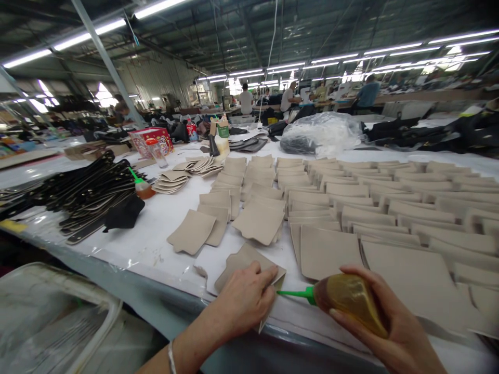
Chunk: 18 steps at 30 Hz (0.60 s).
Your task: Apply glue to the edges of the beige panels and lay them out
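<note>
My right hand [393, 322] is wrapped around a glue bottle [351, 298] of amber liquid with a green nozzle. The bottle lies nearly level, its nozzle tip pointing left at the edge of a beige leather piece [241, 259]. On that piece rests my left hand [249, 293], fingers bent and pressing it near the table's front edge; part of the piece is hidden under the hand. Just beyond, more beige leather pieces [261, 221] lie in overlapping stacks. To the right, long rows of similar pieces [331, 252] cover the white table [156, 259].
Black straps [89, 192] are heaped at the left, beside a second glue bottle [144, 189]. Farther back stand a red box [152, 141], a clear bottle [156, 151] and a plastic-wrapped bundle [322, 134]. A white-rimmed bin [113, 317] is below the table edge. Several people work in the background.
</note>
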Each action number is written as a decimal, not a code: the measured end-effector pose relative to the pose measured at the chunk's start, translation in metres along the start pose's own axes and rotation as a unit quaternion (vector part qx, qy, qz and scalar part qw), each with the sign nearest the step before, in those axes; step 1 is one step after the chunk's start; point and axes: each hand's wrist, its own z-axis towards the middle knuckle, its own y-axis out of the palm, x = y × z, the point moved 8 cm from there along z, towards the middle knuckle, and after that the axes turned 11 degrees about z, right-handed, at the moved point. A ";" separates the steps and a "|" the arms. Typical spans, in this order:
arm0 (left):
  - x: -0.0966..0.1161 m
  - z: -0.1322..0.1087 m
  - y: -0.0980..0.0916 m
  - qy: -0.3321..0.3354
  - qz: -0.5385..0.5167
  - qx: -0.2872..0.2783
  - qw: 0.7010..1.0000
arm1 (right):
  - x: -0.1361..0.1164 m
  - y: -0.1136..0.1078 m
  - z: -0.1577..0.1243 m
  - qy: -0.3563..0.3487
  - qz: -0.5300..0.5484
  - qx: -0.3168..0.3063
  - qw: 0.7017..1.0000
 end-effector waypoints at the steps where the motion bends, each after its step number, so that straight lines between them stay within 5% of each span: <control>1: 0.000 0.000 0.000 -0.001 0.000 0.002 1.000 | 0.002 0.001 0.000 -0.002 0.003 -0.013 1.000; 18: -0.001 0.000 0.000 0.002 0.014 0.006 1.000 | 0.011 0.007 -0.017 0.040 0.028 0.000 0.999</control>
